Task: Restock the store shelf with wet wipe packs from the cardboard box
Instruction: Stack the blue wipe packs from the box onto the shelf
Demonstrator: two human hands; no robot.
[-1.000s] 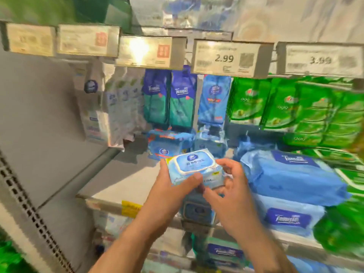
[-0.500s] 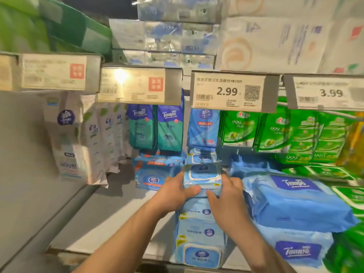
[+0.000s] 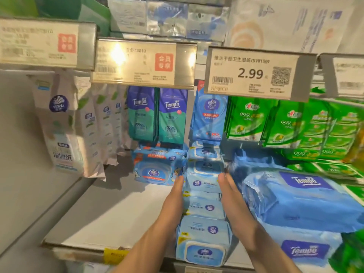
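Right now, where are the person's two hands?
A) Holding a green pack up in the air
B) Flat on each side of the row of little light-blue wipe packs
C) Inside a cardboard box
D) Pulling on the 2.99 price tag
B: the left hand and the right hand lie with straight fingers along either side of the row of small light-blue wipe packs on the shelf.

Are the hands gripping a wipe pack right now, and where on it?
No grip. The left hand and right hand lie flat with straight fingers against the two sides of the row of light blue wet wipe packs, squaring it up.
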